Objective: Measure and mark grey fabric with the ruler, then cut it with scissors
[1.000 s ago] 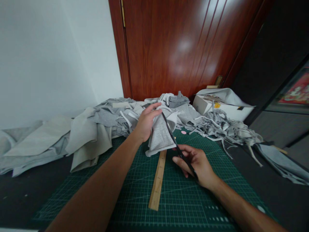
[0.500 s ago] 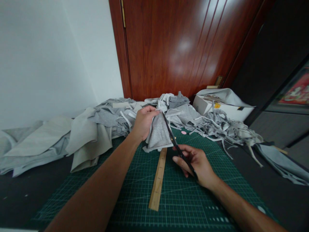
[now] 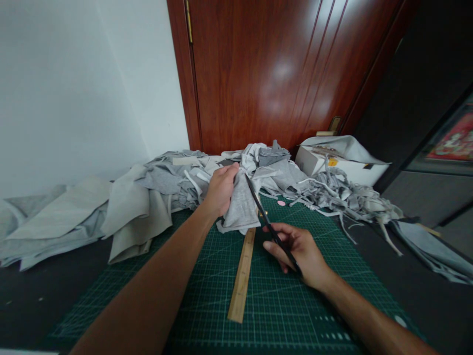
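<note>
My left hand (image 3: 222,188) pinches the upper edge of a grey piece of fabric (image 3: 241,207), which hangs down over the far end of a wooden ruler (image 3: 242,278). In my right hand (image 3: 295,254) is a pair of black scissors (image 3: 271,228), fingers closed about the handles. The blades point up and away, their tip at the fabric's right side near the top. Whether the blades are apart is too small to tell. Below lies a green cutting mat (image 3: 207,305) with the ruler flat on it.
Grey and beige fabric pieces (image 3: 136,212) are heaped along the left and back. At the right lie tangled grey strips (image 3: 343,190), a white box (image 3: 310,160) and folded grey cloth (image 3: 428,249). A pink disc (image 3: 281,203) rests on the mat. Behind stands a wooden door (image 3: 258,74).
My left hand has turned slightly and the fabric has shifted a little left, its right edge now left of the lower scissors. The scissors have barely moved.
</note>
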A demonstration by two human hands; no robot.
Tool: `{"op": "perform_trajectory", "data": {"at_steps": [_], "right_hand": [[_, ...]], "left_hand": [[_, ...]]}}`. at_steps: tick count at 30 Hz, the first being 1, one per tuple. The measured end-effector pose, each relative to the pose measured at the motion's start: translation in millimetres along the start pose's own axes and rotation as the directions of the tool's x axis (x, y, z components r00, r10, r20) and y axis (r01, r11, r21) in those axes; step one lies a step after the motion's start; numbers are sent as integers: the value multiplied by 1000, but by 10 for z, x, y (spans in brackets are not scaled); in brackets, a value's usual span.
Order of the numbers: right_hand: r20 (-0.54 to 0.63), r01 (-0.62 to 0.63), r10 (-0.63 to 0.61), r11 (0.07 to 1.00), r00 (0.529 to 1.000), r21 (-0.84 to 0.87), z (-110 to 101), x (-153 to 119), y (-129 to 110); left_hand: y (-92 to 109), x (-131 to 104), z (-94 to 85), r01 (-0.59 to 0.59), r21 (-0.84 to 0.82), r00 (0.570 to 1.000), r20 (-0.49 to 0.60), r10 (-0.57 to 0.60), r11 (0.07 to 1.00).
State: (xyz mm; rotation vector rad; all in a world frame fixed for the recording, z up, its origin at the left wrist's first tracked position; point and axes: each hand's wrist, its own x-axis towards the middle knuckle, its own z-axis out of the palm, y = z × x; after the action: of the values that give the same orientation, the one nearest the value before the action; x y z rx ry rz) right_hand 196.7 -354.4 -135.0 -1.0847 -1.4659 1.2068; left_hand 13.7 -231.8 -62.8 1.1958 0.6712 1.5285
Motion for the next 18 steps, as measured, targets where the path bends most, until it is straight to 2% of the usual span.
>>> {"op": "perform_trajectory", "data": {"at_steps": [7, 18], "right_hand": [[1, -2, 2, 1000, 1000, 2, 1, -7, -27], [-4, -12, 12, 1000, 1000, 18, -3, 2, 9]], "left_hand": [[86, -40, 5, 68, -58, 996, 59, -65, 996], [56, 20, -17, 53, -89, 997, -50, -58, 995]]}}
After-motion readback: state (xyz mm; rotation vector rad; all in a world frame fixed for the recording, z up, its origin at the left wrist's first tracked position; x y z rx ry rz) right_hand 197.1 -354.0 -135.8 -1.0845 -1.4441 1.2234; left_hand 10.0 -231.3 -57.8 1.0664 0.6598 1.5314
